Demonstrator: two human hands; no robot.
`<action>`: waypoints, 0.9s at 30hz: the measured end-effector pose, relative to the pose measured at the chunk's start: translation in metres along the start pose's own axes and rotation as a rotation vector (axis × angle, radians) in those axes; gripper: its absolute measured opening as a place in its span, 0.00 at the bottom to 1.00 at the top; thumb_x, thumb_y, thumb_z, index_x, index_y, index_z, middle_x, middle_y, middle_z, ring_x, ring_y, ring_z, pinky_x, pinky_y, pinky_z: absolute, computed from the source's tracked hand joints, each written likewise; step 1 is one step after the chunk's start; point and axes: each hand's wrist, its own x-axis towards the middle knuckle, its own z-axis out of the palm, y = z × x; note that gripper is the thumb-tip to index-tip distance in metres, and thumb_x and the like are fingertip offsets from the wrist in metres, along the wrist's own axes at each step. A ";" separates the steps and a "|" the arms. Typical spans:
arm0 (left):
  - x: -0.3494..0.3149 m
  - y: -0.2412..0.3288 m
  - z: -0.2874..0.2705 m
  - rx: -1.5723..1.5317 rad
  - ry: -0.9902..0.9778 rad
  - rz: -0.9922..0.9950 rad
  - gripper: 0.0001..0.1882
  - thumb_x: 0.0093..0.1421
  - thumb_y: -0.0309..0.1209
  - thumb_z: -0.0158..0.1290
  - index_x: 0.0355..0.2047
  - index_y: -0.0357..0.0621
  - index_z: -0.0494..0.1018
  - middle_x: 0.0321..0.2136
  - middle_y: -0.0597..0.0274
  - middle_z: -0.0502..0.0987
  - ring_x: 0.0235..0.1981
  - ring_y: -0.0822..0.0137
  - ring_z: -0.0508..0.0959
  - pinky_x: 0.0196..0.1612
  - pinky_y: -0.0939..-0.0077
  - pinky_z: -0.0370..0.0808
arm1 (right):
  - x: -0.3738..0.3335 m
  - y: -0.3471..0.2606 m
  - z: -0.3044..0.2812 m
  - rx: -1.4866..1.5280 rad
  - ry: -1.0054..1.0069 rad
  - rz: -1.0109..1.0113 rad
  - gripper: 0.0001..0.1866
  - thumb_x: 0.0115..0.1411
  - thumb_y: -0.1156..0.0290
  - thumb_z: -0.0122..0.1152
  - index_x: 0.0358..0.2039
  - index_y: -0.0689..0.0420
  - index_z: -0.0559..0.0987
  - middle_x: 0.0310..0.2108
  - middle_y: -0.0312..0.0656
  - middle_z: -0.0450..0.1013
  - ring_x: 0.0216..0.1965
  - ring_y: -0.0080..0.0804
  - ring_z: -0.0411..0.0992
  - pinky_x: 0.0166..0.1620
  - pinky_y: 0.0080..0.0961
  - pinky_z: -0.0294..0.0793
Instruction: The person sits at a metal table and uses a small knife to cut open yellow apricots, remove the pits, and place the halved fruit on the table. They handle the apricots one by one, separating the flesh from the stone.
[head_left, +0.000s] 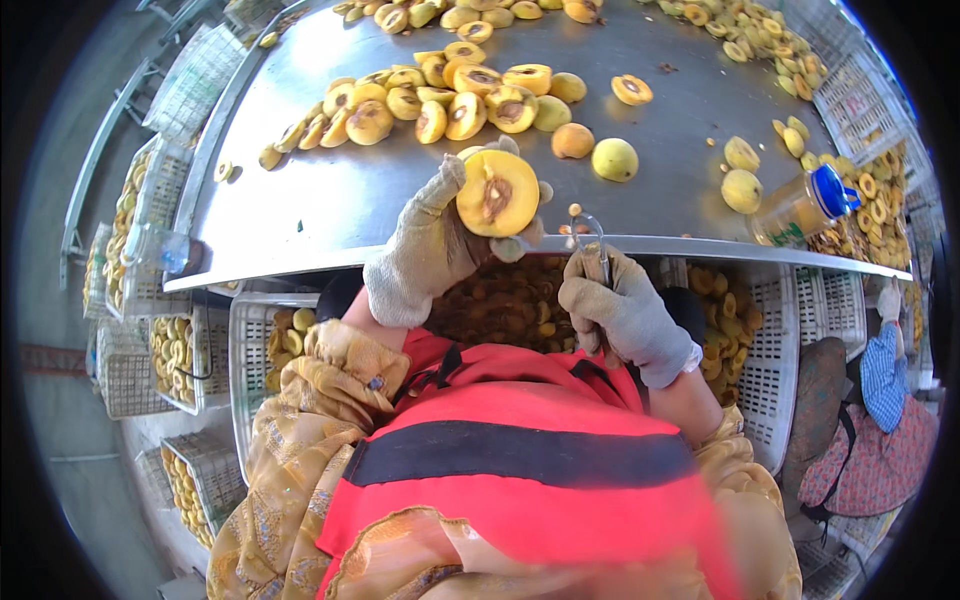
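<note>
My left hand (420, 250), in a pale work glove, is closed around a yellow peach half (515, 192). The cut face is turned up, and a brown pit hollow shows in its middle. To the right, my gloved right hand (630, 310) grips a pitting tool (603, 240), a thin curved metal loop that points up beside the table edge. The loop is apart from the peach half. A small round bit (574, 210) shows at the loop's tip. Just beyond my hands, a heap of peach halves (400, 103) and a whole yellow-green peach (615, 160) lie on the metal table (340, 210).
A clear jar with a blue lid (832, 192) lies at the table's right edge. White crates of peaches stand on both sides, one crate (247, 345) by my left elbow. On the right, another person's blue checked sleeve (882, 378) shows. A clear bottle (165, 250) is at the left corner.
</note>
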 end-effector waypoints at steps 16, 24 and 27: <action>-0.047 -0.017 0.016 0.239 0.401 0.154 0.32 0.62 0.46 0.52 0.61 0.46 0.57 0.51 0.55 0.70 0.53 0.61 0.71 0.58 0.63 0.67 | 0.044 -0.001 0.048 -0.423 0.180 -0.203 0.13 0.53 0.70 0.65 0.34 0.59 0.69 0.24 0.34 0.68 0.27 0.19 0.67 0.33 0.22 0.69; -0.055 -0.010 -0.002 0.129 0.522 0.206 0.31 0.56 0.25 0.55 0.59 0.48 0.56 0.49 0.53 0.68 0.44 0.56 0.77 0.41 0.64 0.80 | 0.037 0.004 0.041 -0.186 0.024 -0.131 0.12 0.56 0.71 0.61 0.29 0.57 0.66 0.22 0.31 0.64 0.24 0.17 0.61 0.28 0.20 0.66; -0.054 -0.005 0.004 0.132 0.524 0.255 0.29 0.56 0.25 0.54 0.56 0.48 0.57 0.49 0.52 0.67 0.48 0.53 0.74 0.47 0.57 0.78 | 0.036 0.011 0.047 -0.277 0.000 -0.182 0.12 0.57 0.70 0.60 0.26 0.56 0.64 0.20 0.33 0.62 0.25 0.22 0.63 0.32 0.25 0.65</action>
